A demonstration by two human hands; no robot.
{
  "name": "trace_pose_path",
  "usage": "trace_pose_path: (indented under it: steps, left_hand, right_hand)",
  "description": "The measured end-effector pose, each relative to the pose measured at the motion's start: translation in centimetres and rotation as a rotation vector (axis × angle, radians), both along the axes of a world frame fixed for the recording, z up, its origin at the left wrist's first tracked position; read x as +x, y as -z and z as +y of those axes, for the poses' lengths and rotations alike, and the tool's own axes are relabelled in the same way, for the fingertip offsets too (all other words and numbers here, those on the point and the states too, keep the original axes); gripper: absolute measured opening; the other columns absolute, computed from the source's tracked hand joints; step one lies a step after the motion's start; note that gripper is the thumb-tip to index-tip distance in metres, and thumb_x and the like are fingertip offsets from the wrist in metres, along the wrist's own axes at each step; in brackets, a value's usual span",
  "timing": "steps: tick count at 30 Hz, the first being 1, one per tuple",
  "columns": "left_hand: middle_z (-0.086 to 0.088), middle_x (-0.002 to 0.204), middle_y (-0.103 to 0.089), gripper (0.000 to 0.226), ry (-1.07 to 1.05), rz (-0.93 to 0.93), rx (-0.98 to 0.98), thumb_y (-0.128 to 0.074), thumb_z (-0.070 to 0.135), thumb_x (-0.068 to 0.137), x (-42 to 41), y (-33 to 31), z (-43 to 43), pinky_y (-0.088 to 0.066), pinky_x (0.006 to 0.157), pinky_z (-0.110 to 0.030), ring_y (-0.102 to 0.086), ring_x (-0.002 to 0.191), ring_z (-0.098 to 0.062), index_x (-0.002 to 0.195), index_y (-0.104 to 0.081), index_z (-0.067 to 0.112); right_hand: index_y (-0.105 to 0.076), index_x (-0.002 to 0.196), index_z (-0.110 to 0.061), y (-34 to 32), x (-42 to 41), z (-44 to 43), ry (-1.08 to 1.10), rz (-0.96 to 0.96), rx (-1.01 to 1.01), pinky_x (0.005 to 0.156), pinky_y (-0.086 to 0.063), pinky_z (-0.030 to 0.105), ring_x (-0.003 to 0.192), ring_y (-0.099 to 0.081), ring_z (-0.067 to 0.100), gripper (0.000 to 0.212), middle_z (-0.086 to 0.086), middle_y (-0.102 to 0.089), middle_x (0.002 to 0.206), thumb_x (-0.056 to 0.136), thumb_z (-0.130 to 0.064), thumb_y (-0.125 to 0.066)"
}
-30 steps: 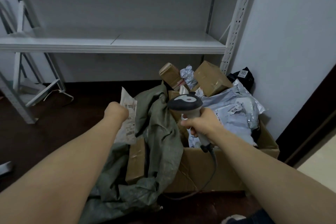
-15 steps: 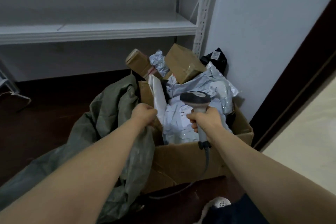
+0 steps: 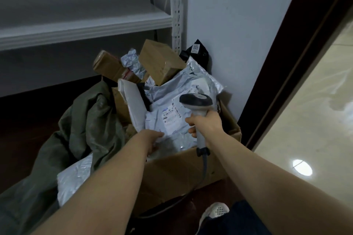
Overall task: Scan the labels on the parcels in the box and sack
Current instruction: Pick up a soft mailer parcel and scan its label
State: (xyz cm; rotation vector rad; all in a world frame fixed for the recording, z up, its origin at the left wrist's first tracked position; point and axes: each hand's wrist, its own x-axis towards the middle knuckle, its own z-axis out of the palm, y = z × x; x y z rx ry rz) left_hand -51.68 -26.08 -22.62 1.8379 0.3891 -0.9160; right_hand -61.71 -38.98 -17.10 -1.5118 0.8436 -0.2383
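cardboard box (image 3: pixel 172 173), centre frame, heaped with parcels; green sack (image 3: pixel 86 126) at its left. right hand (image 3: pixel 205 123) clenched round scanner (image 3: pixel 195 99) above labelled grey parcel (image 3: pixel 172 120). left hand (image 3: pixel 152 139) at the parcel's near edge, grip unclear.

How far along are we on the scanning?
Nothing is visibly set aside as done. In hand: the right hand aims the scanner at the labelled mailer that the left hand holds in the box. To do: the brown cartons behind, and the white bag in the sack.
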Motion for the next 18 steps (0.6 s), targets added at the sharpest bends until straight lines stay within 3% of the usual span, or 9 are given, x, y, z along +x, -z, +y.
trace_pose_path:
  steps: [2,7,10,13,18]
  left_hand:
    - [-0.008,0.069,-0.046,0.026,0.022,0.055,0.018,-0.066,0.02,0.089,-0.2,-0.3,-0.1,-0.037,0.061,-0.026,-0.04,0.06,-0.016,0.075,-0.054,0.002]
    - [-0.003,0.06,-0.04,0.031,0.015,0.08,-0.06,-0.072,0.019,0.085,-0.2,-2.2,-0.3,-0.031,0.049,-0.022,-0.032,0.051,-0.012,0.067,-0.049,0.009]
    - [-0.006,0.065,-0.044,0.021,-0.064,0.025,-0.188,-0.065,0.01,0.09,-0.2,-3.9,0.0,-0.041,0.041,-0.018,-0.039,0.053,-0.011,0.075,-0.051,0.005]
    - [-0.013,0.077,-0.052,0.004,-0.177,-0.03,-0.362,-0.057,0.001,0.093,-0.3,-6.1,1.6,-0.054,0.046,-0.022,-0.054,0.063,-0.017,0.093,-0.054,-0.002]
    - [-0.015,0.089,-0.053,0.033,-0.363,-0.18,-0.49,-0.057,-0.004,0.091,-0.3,-8.6,6.6,-0.055,0.045,-0.029,-0.056,0.074,-0.024,0.123,-0.049,-0.007]
  right_hand:
    - [-0.059,0.096,-0.002,0.2,0.2,0.1,-0.002,0.006,-0.003,0.043,-0.044,0.025,0.042,-0.055,0.013,0.016,0.008,-0.061,0.067,0.082,-0.003,-0.068]
    - [-0.06,0.092,-0.003,-0.5,-0.2,0.6,0.014,-0.006,-0.033,0.045,-0.044,0.025,0.048,-0.057,0.016,0.014,0.009,-0.062,0.067,0.082,-0.005,-0.069]
    - [-0.059,0.089,-0.002,-1.6,-0.8,1.5,0.016,-0.061,-0.03,0.043,-0.044,0.025,0.047,-0.055,0.015,0.012,0.009,-0.061,0.066,0.082,-0.004,-0.069]
    - [-0.058,0.08,-0.005,-2.6,-1.3,2.6,0.009,-0.125,-0.022,0.046,-0.046,0.027,0.046,-0.055,0.015,0.012,0.009,-0.06,0.064,0.082,-0.005,-0.07]
    - [-0.061,0.079,-0.005,-4.5,-1.9,5.7,-0.132,-0.168,-0.06,0.051,-0.047,0.029,0.049,-0.055,0.017,0.013,0.01,-0.062,0.061,0.082,-0.01,-0.073]
